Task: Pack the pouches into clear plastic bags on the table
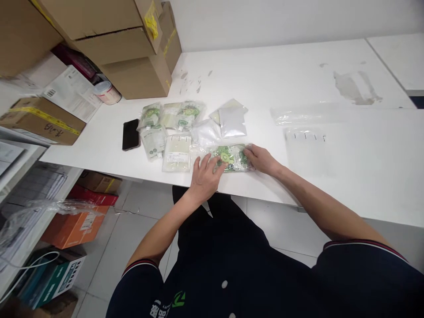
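Note:
A green kiwi-printed pouch inside a clear plastic bag lies near the front edge of the white table. My left hand rests on its left end, fingers spread flat. My right hand touches its right end with fingers curled at the bag's edge. Just left of it lies a pale pouch. Behind are more green pouches and white packets.
A black phone lies left of the pouches. Cardboard boxes stack at the back left, with a tape roll beside them. Clear bags lie to the right. Boxes stand on the floor at left.

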`<control>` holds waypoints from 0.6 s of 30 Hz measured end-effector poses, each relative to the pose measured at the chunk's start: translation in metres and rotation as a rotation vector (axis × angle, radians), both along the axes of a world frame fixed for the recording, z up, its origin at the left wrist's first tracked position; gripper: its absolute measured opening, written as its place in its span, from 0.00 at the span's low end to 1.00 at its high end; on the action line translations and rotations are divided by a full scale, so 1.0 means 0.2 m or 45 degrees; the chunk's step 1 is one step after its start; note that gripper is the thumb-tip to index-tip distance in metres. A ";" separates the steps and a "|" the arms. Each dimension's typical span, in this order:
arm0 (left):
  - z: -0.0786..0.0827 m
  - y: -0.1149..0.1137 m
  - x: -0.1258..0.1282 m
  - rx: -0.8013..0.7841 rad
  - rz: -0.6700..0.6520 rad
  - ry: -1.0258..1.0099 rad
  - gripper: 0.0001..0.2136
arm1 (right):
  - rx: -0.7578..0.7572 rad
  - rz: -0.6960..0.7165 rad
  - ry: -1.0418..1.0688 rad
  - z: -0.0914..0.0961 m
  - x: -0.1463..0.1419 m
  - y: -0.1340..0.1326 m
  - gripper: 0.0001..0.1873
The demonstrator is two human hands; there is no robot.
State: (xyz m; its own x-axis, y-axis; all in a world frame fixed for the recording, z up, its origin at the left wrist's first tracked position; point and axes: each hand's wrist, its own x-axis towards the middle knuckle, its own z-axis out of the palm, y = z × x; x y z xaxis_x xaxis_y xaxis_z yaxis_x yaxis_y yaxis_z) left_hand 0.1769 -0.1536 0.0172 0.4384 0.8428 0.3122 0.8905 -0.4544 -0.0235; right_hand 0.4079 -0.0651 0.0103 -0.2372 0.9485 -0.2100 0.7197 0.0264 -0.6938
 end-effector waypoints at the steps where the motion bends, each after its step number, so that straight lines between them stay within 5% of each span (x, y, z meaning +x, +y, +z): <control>1: -0.03 -0.01 0.01 -0.029 -0.025 0.009 0.21 | -0.005 -0.016 -0.021 0.00 -0.01 0.01 0.14; 5: -0.12 -0.04 0.05 -0.110 -0.018 0.001 0.23 | 0.033 -0.050 -0.267 0.04 -0.03 0.00 0.14; 8: -0.14 -0.03 0.05 -0.168 -0.012 -0.020 0.22 | 0.400 -0.115 -0.521 0.08 -0.06 0.00 0.22; 11: -0.13 -0.02 0.04 -0.205 -0.021 -0.021 0.22 | 0.636 0.172 -0.459 0.08 -0.12 0.05 0.28; 14: -0.12 -0.01 0.03 -0.231 -0.040 -0.023 0.22 | 0.504 0.443 -0.371 0.05 -0.19 0.13 0.29; 18: -0.13 -0.06 0.02 -0.177 0.012 -0.143 0.20 | 0.133 0.372 -0.310 0.04 -0.23 0.19 0.26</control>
